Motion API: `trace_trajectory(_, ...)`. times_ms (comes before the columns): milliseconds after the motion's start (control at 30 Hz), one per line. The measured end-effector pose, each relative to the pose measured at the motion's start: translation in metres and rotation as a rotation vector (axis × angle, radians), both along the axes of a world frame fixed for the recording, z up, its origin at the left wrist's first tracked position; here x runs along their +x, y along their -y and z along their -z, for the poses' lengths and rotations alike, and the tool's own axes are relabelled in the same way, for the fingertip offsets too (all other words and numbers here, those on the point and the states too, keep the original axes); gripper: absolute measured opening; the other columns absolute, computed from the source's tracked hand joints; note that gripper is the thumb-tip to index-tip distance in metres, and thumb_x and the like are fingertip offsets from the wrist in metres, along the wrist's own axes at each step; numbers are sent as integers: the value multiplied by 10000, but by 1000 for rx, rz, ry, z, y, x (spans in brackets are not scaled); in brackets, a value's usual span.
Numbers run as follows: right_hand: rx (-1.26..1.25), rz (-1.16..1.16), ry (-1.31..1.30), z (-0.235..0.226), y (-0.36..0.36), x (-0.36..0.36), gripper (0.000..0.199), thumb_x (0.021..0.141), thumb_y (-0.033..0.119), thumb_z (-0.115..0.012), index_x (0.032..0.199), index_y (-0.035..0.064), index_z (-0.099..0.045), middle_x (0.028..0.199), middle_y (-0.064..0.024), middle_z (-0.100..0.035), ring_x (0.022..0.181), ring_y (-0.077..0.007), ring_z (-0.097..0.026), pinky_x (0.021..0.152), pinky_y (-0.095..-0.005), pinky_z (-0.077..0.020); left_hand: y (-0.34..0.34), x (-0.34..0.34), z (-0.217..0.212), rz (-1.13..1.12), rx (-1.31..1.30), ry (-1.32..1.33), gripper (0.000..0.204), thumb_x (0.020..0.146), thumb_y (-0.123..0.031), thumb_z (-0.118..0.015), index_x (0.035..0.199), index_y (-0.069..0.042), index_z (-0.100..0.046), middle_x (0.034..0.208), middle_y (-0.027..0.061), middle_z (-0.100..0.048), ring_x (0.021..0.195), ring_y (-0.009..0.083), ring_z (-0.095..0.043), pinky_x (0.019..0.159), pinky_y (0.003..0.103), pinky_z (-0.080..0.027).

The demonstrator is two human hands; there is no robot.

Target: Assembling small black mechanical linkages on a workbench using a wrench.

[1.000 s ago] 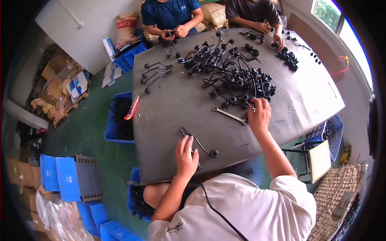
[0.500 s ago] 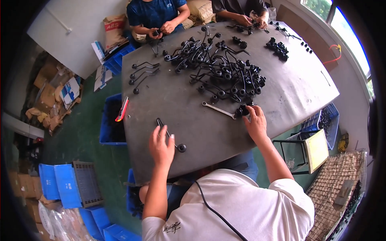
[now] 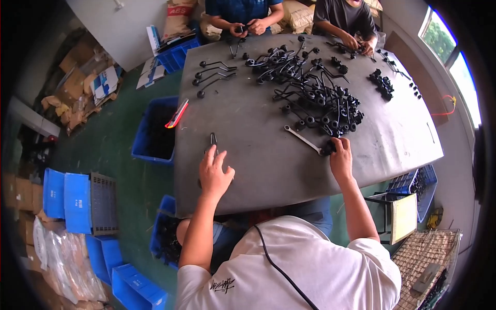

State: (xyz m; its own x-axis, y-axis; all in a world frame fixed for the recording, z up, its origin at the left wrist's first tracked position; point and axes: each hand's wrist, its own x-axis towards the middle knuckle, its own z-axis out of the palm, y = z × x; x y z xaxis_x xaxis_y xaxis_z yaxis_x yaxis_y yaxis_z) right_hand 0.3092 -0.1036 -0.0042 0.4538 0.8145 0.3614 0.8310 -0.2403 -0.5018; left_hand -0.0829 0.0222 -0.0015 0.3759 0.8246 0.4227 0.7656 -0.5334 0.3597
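1. shifted since half a second ago: the bent black rod (image 3: 213, 137), whose ringed end then showed to the right of the left hand (image 3: 216, 173); now that end is out of plain sight and the looped end points more nearly straight away from the person.
2. this rod lies on the grey table (image 3: 263, 178), under the left hand, with its narrow loop reaching just beyond the fingertips.
3. the left hand is spread, palm down, thumb apart from the fingers; whether the fingertips touch the rod cannot be told.
4. the right hand (image 3: 341, 161) is well apart from that rod, across bare tabletop, its bent fingers at a small black part (image 3: 326, 149); whether they grip it cannot be told.
5. the wrench (image 3: 304, 140) slants between the hands, its near end just beside the black part.
6. beyond the right hand lies a tangled pile of black rods (image 3: 315, 98).
7. beyond the left hand, a red cutter (image 3: 177, 114) rests at the table's left edge, with a short row of rods (image 3: 213, 75) farther off.
8. across the table, two co-workers' hands handle black pieces.
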Motion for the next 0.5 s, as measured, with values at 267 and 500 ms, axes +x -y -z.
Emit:
trace_trajectory(267, 84, -167, 118, -31, -16, -48, 465, 735, -78, -586, 1178, 53, -626, 1145, -158, -561, 1063, -372, -577, 904, -441, -505, -11, -9, 12, -8, -60, 57, 438, 769, -106, -700, 1203, -58, -662, 1428, 178, -508, 1318, 384, -489, 1071, 485, -418)
trace_trajectory(500, 126, -297, 486, -14, -75, -97, 233, 772, 129, -619, 1004, 121, -641, 1021, -89, -526, 986, -259, -534, 872, -394, -387, 14, 35, -23, -2, 214, 51, 471, 803, -97, -708, 1260, -66, -600, 1366, 174, -530, 1244, 383, -514, 1060, 511, -413)
